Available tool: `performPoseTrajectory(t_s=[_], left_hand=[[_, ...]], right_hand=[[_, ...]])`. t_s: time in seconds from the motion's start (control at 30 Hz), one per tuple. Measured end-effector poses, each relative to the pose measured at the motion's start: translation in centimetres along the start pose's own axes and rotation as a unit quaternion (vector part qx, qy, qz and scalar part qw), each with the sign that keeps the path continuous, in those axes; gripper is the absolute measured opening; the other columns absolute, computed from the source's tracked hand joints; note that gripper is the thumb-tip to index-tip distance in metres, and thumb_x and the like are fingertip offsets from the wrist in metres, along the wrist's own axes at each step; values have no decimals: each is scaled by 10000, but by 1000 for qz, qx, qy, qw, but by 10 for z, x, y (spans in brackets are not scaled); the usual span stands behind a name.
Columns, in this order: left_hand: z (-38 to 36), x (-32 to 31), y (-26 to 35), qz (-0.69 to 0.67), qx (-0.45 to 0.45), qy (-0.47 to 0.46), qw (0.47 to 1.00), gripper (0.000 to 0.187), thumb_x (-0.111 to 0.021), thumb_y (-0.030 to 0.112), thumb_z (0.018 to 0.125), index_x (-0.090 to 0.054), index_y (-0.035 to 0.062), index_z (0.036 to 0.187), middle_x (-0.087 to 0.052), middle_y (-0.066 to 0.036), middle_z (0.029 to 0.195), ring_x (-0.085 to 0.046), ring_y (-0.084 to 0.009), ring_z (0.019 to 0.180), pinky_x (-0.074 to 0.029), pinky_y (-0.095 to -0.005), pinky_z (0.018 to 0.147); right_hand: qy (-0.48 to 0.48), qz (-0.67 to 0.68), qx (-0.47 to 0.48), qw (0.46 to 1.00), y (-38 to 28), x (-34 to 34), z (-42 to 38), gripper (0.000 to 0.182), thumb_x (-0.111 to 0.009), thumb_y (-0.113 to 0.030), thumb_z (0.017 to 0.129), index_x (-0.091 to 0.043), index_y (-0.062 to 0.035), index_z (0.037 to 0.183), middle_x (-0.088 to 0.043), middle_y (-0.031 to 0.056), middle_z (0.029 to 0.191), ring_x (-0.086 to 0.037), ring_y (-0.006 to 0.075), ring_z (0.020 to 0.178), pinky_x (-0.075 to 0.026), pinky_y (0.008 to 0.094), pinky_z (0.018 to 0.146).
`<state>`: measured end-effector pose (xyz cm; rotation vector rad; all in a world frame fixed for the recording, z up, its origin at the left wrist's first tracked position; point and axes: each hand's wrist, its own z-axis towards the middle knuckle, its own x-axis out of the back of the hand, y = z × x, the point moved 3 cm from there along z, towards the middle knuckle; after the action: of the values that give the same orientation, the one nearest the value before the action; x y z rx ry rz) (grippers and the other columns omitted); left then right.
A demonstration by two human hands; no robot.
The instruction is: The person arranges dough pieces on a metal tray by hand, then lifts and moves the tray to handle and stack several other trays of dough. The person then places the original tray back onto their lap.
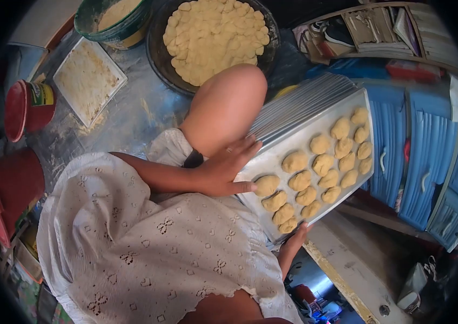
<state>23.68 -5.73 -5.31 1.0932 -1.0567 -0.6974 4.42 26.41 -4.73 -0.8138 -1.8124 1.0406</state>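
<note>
A metal baking tray point(250, 208) lies tilted at my right side, with rows of rounded dough pieces point(323, 164) on it. Ridged metal edges, like a stack of trays point(304, 105), show along its far side. My left hand point(226, 168) is on the tray's left edge, fingers along the rim and thumb against the nearest dough piece point(266, 186). At the near corner, my right hand point(292, 243) holds the rim from below; most of its fingers are hidden. My bare knee point(234, 102) rises beside the tray.
Ahead stands a large dark basin point(156, 51) heaped with dough pieces. Left of it are a green bucket point(113, 38) of pale powder, a floury square board point(90, 81) and red buckets point(32, 108). Blue cabinets point(418, 156) line the right; a wooden plank point(342, 281) lies below.
</note>
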Motion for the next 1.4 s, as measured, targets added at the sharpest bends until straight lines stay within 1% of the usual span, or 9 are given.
performPoseTrajectory(t_s=[0.1,0.27,0.5,0.57,0.67,0.87,1.0,1.17,1.4], left_hand=[[2,2,-5,-30,9,-5,999,821,-535,427,848,-167,-120,1337,-206,-331,1369,-179,-415,1311,-160,-426,1070],[18,6,-12,-161,70,-37,984,804,-562,407,838,-205,-112,1337,-214,-307,1386,-174,-380,1326,-156,-399,1078],[15,5,-4,-113,67,-12,991,772,-585,385,819,-257,-100,1323,-280,-309,1351,-238,-395,1295,-203,-403,1062],[15,11,-1,-84,74,-18,993,769,-595,374,815,-264,-103,1320,-313,-305,1333,-275,-385,1280,-223,-394,1053],[26,22,2,-224,152,-69,960,726,-583,334,836,-255,-66,1347,-284,-241,1376,-253,-308,1302,-198,-352,1065],[39,11,11,-238,180,38,954,598,-586,223,832,-347,-46,1310,-443,-180,1239,-426,-240,1152,-324,-319,976],[40,10,5,-294,192,33,936,610,-586,207,830,-325,-44,1321,-461,-169,1206,-440,-216,1133,-358,-309,945],[45,3,-3,-470,280,-4,837,632,-574,200,845,-282,-94,1322,-496,-163,1189,-491,-180,1079,-400,-271,894],[43,18,29,-484,223,-21,846,587,-565,194,861,-322,-106,1302,-521,-145,1173,-517,-141,1037,-425,-253,863]], right_hand=[[17,39,-26,999,8,7,2,622,-434,-429,911,-265,-30,1357,-406,149,1302,-445,257,1151,-345,384,974],[2,175,-162,971,10,9,4,713,-459,-488,878,-160,-113,1406,-270,119,1403,-301,278,1268,-262,396,1039],[1,165,-134,977,22,12,-2,674,-447,-425,900,-115,-141,1412,-225,121,1421,-296,279,1272,-283,408,1028],[20,95,-92,991,17,5,-2,691,-450,-519,876,-238,-89,1374,-363,130,1346,-406,272,1204,-343,401,989],[21,88,-45,995,-7,-14,-5,665,-462,-487,883,-231,-94,1367,-358,123,1337,-398,265,1204,-344,396,984],[17,61,44,997,-13,-19,4,666,-506,-495,856,-273,-79,1321,-391,116,1287,-415,249,1169,-353,383,965],[11,86,27,996,-21,-26,0,677,-515,-511,844,-292,-79,1315,-401,111,1278,-417,239,1163,-350,380,963],[6,111,7,994,-31,-28,-5,657,-489,-510,859,-299,-82,1320,-399,99,1288,-408,234,1172,-345,382,967],[-16,162,-45,986,-35,-34,-10,630,-462,-513,870,-301,-110,1326,-382,87,1310,-397,238,1190,-341,388,980]])
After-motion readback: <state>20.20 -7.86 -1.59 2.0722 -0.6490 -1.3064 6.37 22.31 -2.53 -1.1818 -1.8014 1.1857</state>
